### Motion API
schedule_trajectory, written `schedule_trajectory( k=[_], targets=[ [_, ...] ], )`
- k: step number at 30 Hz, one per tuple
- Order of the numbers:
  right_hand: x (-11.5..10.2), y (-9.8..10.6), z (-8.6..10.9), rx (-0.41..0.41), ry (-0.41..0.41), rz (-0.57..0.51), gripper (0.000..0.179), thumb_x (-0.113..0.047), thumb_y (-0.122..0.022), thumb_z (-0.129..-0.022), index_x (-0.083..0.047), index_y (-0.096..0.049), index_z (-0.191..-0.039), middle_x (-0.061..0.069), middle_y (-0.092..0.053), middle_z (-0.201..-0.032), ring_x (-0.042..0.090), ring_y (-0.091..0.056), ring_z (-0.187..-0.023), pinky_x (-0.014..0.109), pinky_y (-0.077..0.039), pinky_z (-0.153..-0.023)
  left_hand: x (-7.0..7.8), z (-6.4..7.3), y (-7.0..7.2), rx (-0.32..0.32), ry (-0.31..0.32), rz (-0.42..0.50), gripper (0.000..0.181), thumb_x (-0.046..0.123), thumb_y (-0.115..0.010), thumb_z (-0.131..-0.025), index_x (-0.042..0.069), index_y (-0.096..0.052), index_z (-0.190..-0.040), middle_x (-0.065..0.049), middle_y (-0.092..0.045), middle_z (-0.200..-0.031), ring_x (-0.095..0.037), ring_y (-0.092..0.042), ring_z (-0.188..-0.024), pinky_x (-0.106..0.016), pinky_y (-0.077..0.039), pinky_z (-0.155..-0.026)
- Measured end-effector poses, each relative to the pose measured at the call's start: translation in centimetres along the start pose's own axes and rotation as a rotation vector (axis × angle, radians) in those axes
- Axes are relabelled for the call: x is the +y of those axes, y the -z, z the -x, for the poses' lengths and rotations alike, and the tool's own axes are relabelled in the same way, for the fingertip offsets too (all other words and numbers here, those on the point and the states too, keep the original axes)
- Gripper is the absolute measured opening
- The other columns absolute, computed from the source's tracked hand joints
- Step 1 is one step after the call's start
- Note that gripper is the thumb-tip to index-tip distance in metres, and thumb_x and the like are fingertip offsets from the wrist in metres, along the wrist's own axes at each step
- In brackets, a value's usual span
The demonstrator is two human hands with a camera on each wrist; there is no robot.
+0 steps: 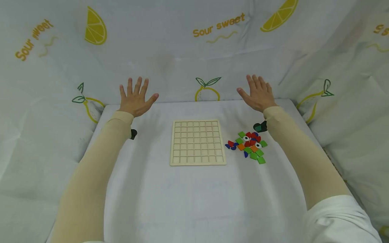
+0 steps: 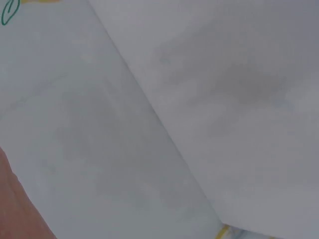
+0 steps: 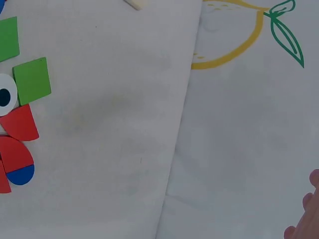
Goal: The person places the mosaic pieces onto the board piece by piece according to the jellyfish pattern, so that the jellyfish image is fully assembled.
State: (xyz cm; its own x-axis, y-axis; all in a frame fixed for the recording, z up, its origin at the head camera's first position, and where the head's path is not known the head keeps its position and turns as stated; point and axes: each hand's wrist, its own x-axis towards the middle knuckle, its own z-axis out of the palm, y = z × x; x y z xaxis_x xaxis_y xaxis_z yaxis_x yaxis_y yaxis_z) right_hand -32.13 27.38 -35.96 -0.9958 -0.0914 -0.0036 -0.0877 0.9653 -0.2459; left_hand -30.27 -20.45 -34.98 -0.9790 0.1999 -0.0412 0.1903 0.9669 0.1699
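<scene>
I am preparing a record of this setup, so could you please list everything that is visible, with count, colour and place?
Grid board: one, cream, middle of the table
Square tiles: about seven, green, right of the board
Square tiles: two visible, orange, same pile
Red pieces: several, overlapping, same pile
Blue pieces: several, same pile
Ringed discs: two visible, white with dark centres, same pile
Table: one, white-covered, below everything
Backdrop: white with lemon prints and orange lettering, behind and beside the table
Wrist devices: two, dark, one by each wrist
Sleeves: two, beige, on the forearms
Left hand: one, far left
Right hand: one, far right
</scene>
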Motion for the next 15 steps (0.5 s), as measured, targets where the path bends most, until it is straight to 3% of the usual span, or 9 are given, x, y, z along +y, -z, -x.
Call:
schedule_trajectory(
  k=[3,8,12,15],
  targets=[
    [-0.1,-0.1,0.3,-0.010,-0.014,-0.037,0.094,-0.077,-0.017,-0.096,-0.018,0.011,-0.163,0.014,0.010,-0.172,0.041,0.009,-0.158,0.063,0.007,-0.126,0.1,0.1,-0.4,-0.009,-0.012,0.060,0.094,0.083,-0.008,-0.092,0.025,0.020,-0.160,-0.005,0.023,-0.169,-0.038,0.028,-0.154,-0.069,0.020,-0.118],
    [-0.6,0.8,1.7,-0.033,-0.004,-0.212,0.085,-0.064,-0.030,-0.103,-0.009,-0.008,-0.164,0.023,-0.011,-0.169,0.048,-0.011,-0.155,0.069,-0.011,-0.124,0.3,1.6,-1.3,-0.020,-0.065,0.346,0.093,0.076,-0.024,-0.098,0.019,0.010,-0.163,-0.009,0.010,-0.172,-0.038,0.015,-0.158,-0.065,0.008,-0.125],
    [-0.1,1.9,3.4,-0.096,0.022,-0.310,0.071,-0.051,-0.040,-0.105,-0.004,-0.030,-0.158,0.025,-0.028,-0.163,0.048,-0.029,-0.147,0.069,-0.028,-0.118,0.4,4.0,-2.7,-0.104,-0.100,0.527,0.088,0.069,-0.037,-0.099,0.022,-0.003,-0.165,-0.009,-0.004,-0.173,-0.039,-0.005,-0.159,-0.063,-0.011,-0.126],
    [0.7,2.3,4.8,-0.143,0.029,-0.365,0.065,-0.050,-0.041,-0.106,-0.003,-0.041,-0.152,0.025,-0.039,-0.158,0.046,-0.038,-0.141,0.068,-0.035,-0.114,0.1,5.9,-4.5,-0.186,-0.086,0.556,0.085,0.070,-0.041,-0.098,0.029,-0.008,-0.165,-0.006,-0.009,-0.173,-0.041,-0.014,-0.157,-0.066,-0.019,-0.123]
  ],
)
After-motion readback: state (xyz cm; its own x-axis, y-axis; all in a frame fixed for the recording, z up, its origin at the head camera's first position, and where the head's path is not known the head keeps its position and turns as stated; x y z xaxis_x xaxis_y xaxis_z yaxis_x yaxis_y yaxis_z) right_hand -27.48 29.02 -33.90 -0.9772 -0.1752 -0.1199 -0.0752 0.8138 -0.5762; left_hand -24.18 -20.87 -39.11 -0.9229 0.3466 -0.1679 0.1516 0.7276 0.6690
